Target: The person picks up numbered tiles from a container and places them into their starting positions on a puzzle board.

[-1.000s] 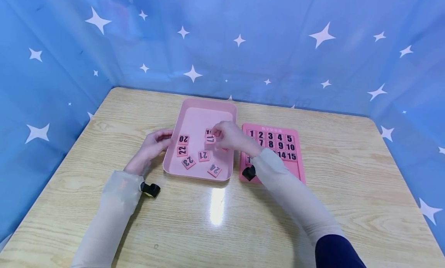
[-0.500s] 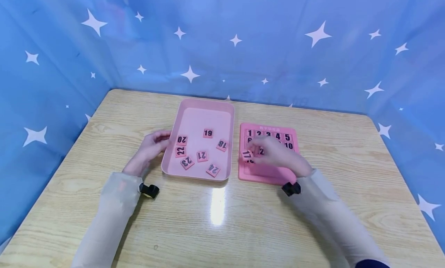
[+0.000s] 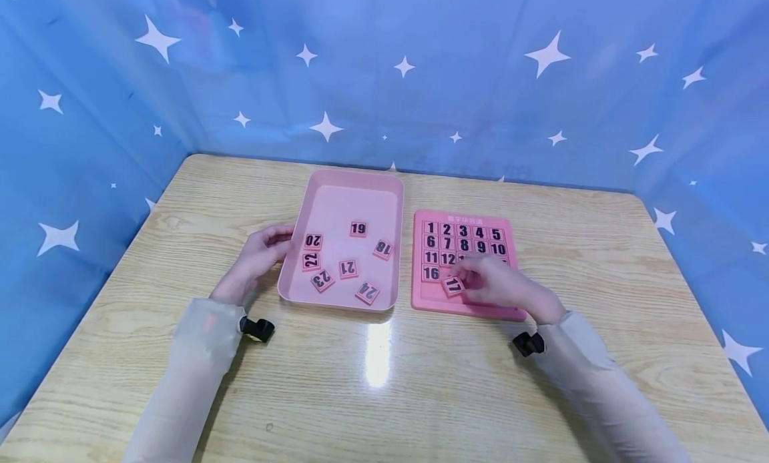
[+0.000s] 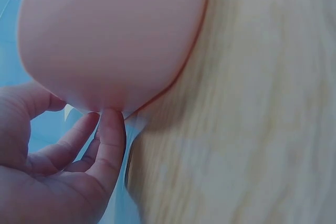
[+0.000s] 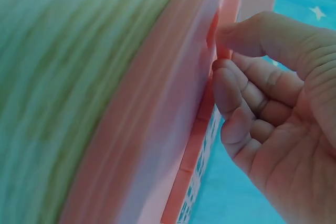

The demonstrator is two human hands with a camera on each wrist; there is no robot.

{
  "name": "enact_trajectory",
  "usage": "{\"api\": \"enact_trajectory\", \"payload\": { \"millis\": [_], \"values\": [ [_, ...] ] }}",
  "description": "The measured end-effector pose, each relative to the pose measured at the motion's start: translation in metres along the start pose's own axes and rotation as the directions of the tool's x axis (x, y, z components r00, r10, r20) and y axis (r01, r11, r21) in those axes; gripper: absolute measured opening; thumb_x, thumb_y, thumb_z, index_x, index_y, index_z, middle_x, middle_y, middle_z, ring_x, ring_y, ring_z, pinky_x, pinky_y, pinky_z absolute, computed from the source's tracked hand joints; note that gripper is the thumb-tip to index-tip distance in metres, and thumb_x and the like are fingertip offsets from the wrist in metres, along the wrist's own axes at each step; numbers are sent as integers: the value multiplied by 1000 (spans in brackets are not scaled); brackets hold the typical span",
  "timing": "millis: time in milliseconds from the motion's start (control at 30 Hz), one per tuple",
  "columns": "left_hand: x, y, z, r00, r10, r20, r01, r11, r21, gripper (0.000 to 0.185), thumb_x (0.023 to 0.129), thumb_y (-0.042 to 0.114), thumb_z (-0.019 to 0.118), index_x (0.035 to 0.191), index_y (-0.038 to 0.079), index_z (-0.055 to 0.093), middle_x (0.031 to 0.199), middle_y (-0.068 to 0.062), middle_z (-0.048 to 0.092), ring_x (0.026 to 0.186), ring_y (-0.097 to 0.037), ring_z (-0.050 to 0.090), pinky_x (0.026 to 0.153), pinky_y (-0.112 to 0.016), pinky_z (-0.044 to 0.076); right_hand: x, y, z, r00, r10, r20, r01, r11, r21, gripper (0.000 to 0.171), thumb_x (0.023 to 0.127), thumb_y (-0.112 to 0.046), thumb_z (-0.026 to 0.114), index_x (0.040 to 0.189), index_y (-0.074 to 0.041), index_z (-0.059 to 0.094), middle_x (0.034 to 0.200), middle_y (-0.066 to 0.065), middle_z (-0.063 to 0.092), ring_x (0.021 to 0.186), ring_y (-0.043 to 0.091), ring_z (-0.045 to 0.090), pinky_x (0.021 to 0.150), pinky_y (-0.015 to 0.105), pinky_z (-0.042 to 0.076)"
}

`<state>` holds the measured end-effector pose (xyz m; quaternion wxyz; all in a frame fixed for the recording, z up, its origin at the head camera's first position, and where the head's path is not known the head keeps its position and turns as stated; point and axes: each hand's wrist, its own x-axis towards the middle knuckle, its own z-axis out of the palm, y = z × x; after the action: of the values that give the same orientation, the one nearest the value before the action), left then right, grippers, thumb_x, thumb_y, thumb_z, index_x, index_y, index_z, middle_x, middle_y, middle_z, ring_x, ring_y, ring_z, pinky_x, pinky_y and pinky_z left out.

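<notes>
My right hand (image 3: 492, 281) pinches the pink number tile 17 (image 3: 453, 287), tilted, over the lower rows of the pink number puzzle board (image 3: 428, 301). In the right wrist view, thumb and fingertips (image 5: 227, 88) hold the small tile (image 5: 213, 30) close above the board's recess. Tile 16 (image 3: 430, 273) lies in the board's left column, below rows of lower numbers; the hand covers part of these. My left hand (image 3: 255, 256) rests relaxed at the left side of the pink tray (image 3: 336, 203), its fingertips (image 4: 111, 121) touching the outer wall (image 4: 110, 72).
Several loose tiles lie in the tray, among them 19 (image 3: 358, 229), 18 (image 3: 382, 249), 21 (image 3: 348, 269) and 24 (image 3: 367, 292). The wooden table (image 3: 336, 389) backs onto a blue curtain (image 3: 384, 69) with white stars.
My right hand has carried tile 17 out of the tray, rightward to the board, then slightly down and right to beside tile 16. My left hand stays at the tray.
</notes>
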<state>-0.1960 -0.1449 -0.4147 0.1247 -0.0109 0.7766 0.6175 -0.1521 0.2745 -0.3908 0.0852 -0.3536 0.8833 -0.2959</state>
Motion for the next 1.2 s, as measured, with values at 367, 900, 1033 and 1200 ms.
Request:
{"api": "enact_trajectory", "payload": {
  "millis": [367,900,1033,1200],
  "values": [
    [1,-1,0,1000,-1,-11,1,1000,27,43,89,1,53,130,-11,46,125,-29,50,91,-5,52,77,-12,47,-3,-7,1,987,156,-29,-158,985,-69,23,71,-5,77,90,0,64,71,-1,56,64,11,50,58,24,46],
    [1,-1,1,1000,12,-18,-12,1000,16,42,89,0,54,129,-12,46,123,-30,51,89,-4,52,77,-12,47,8,-24,11,943,324,-77,-332,927,-172,22,75,-22,78,70,-12,59,61,-6,53,54,9,45,49,23,41],
    [0,0,0,1000,4,-16,-4,1000,17,43,89,1,54,129,-11,46,124,-30,50,91,-7,52,77,-12,47,8,-22,15,947,304,-104,-318,936,-153,21,76,-16,77,72,-10,57,63,-3,51,57,10,43,50,23,40],
    [0,1,0,1000,2,-9,-1,1000,18,43,89,1,54,130,-11,45,125,-30,50,92,-7,52,78,-12,46,9,-21,17,942,297,-159,-317,940,-124,17,74,-8,76,83,-4,62,71,1,59,64,12,54,57,25,50]
  ]
}}
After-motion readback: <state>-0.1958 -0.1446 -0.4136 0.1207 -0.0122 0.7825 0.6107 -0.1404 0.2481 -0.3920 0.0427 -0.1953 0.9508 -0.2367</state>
